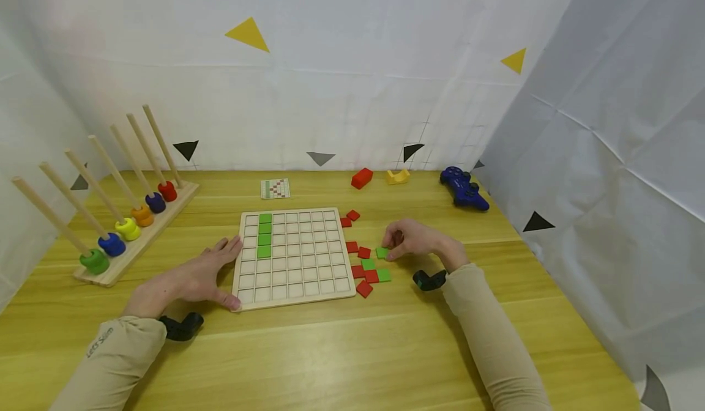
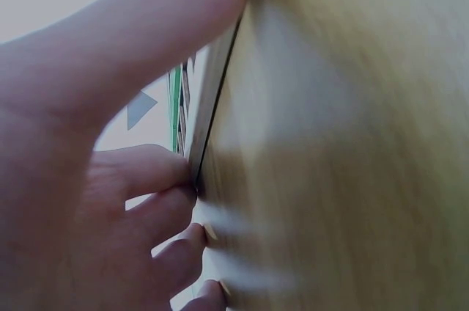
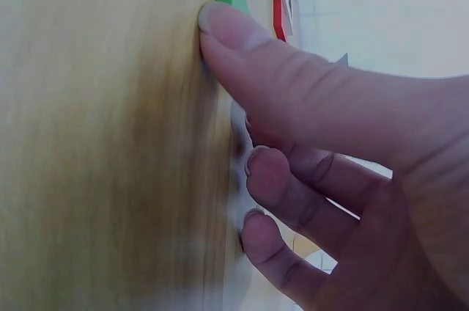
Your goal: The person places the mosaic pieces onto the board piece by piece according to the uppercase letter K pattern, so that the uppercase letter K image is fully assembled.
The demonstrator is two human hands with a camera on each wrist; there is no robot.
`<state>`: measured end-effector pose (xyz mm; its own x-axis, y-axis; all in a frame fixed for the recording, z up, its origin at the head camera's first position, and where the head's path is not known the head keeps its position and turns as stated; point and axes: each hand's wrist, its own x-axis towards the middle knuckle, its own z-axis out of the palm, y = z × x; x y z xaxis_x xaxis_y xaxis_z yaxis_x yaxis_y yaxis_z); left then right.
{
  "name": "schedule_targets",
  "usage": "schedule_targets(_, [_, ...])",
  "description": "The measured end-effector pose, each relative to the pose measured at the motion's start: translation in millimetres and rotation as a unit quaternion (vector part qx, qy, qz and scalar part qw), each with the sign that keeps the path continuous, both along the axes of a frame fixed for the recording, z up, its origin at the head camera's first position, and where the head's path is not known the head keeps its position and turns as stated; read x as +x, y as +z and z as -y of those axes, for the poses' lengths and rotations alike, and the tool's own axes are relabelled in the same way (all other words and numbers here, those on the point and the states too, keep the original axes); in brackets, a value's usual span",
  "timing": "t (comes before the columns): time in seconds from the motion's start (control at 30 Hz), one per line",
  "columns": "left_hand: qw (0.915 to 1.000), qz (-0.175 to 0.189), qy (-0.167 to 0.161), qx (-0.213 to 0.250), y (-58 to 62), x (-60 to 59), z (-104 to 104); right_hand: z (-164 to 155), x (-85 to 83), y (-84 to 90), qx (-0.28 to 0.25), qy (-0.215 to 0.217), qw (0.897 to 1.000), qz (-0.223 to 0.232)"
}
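"Where is the right hand [image 1: 415, 240]?"

"To the right of the board [image 1: 294, 276], with thumb and forefinger narrowed on a green tile [image 1: 382, 252] and the other fingers curled in. In the right wrist view the thumb hides the forefinger, so I cannot tell how firm the pinch is."

"Which way does that tile point?"

"It looks about square, with no clear long axis. Its sides run roughly in line with the board's right edge."

"And the left hand [image 1: 201, 276]?"

"Thumb and fingers spread wide along the board's left edge, the thumb touching near the close corner."

"What is around them?"

"7 red tiles [image 1: 351, 247] and 2 loose green tiles [image 1: 383, 275] lie right of the board. 4 green squares [image 1: 264, 239] sit in the board's 2nd column from the left, in a line that starts at the far edge and runs nearer."

"Farther off?"

"A small card [image 1: 275, 189] past the board's far edge, a red block [image 1: 361, 178] and a yellow block [image 1: 398, 177] beyond its far right corner, a blue game controller [image 1: 464, 188] farther right. A peg stand [image 1: 151, 227] slants left of the board."
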<state>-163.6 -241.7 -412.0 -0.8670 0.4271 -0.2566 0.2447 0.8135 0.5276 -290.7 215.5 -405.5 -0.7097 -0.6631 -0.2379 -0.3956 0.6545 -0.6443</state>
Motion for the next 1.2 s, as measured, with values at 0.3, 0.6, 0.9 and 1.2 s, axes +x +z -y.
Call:
schedule_targets(0.3, [1.0000,0.004,0.003,0.003,1.2,0.3,0,-2,-1.1,-3.0,0.000,-0.010,1.000,0.000])
schedule_targets(0.6, [0.9999,0.007,0.002,0.009,1.4,0.6,0,-3,-2.3,-2.8,-0.002,-0.007,1.000,-0.003])
schedule_targets(0.9, [1.0000,0.004,0.001,0.004,1.0,0.8,0,-2,-2.1,-1.6,0.003,-0.009,1.000,-0.003])
schedule_targets(1.2, [0.9999,0.008,0.001,0.007,0.8,1.1,1,15,5.7,14.8,-0.036,0.021,0.998,-0.038])
